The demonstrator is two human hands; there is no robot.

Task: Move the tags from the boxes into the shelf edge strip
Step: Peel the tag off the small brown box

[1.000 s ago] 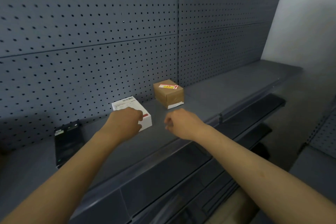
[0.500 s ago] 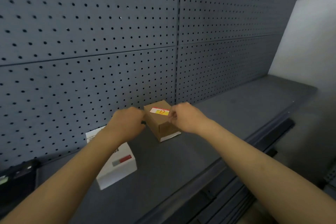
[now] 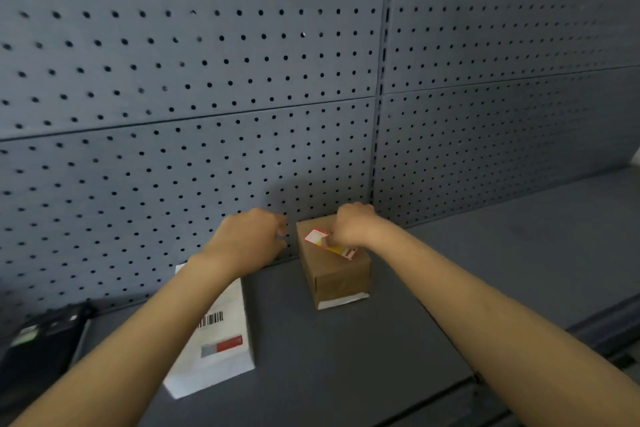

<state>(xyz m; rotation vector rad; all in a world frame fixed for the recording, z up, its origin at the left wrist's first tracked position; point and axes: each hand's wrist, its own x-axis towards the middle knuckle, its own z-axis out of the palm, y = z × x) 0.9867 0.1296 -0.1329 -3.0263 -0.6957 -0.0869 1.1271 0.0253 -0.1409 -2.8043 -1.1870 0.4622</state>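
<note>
Red, yellow and white paper tag [image 3: 329, 243], print unreadable, lies on the brown cardboard box [image 3: 334, 270], pinched by the right hand [image 3: 351, 225]. Left hand [image 3: 251, 239] hovers beside, fingers loosely curled, above a white barcoded box [image 3: 221, 347].

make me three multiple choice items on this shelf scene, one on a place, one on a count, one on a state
1. Where does the red, yellow and white paper tag lie?
A. on the brown cardboard box
B. on the white box
C. on the shelf floor

2. How many boxes stand on the dark grey metal shelf?
A. one
B. two
C. four

3. What is the right hand doing?
A. hanging idle
B. pressing the pegboard
C. pinching the tag

Key: 1 A, the tag sits on the brown box's top; 2 B, brown box plus white barcoded box; 3 C, its fingers close on the tag's edge.
</note>
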